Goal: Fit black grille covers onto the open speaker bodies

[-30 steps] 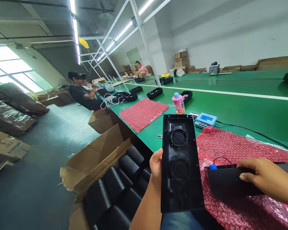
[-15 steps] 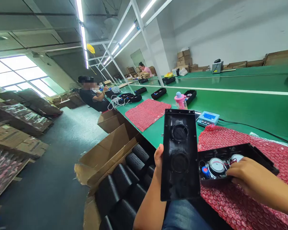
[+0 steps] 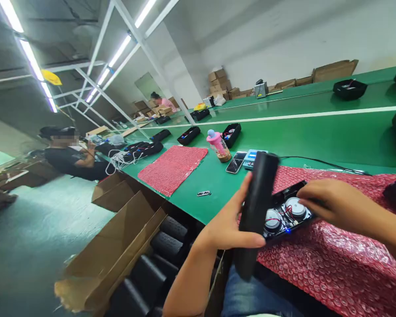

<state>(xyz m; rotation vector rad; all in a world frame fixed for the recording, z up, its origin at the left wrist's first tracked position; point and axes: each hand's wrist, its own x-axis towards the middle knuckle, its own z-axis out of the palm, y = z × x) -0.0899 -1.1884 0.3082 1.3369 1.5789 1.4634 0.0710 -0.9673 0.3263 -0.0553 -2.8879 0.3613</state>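
My left hand [image 3: 229, 224] is wrapped round a black plastic speaker cover [image 3: 258, 189], held up nearly on edge so its narrow side faces me. Just right of it, the open speaker housing [image 3: 277, 234] rests tilted on red bubble wrap. Inside are two round speaker drivers [image 3: 294, 207] with red wires, and a small blue light glows at the near rim. My right hand [image 3: 323, 200] is closed at the housing's right end, fingertips by the right driver. The cover hides the housing's left end.
Red bubble wrap [image 3: 333, 259] covers the near bench; another sheet [image 3: 173, 169] lies further left. A phone [image 3: 236, 162], a blue device [image 3: 251, 158] and a pink bottle [image 3: 218, 145] stand beyond. Below left, a carton [image 3: 119, 251] holds black covers. A co-worker [image 3: 69, 152] sits at left.
The cover has turned from showing its inner face to nearly edge-on. The housing has turned, and its blue light now shows. My view has swung right.
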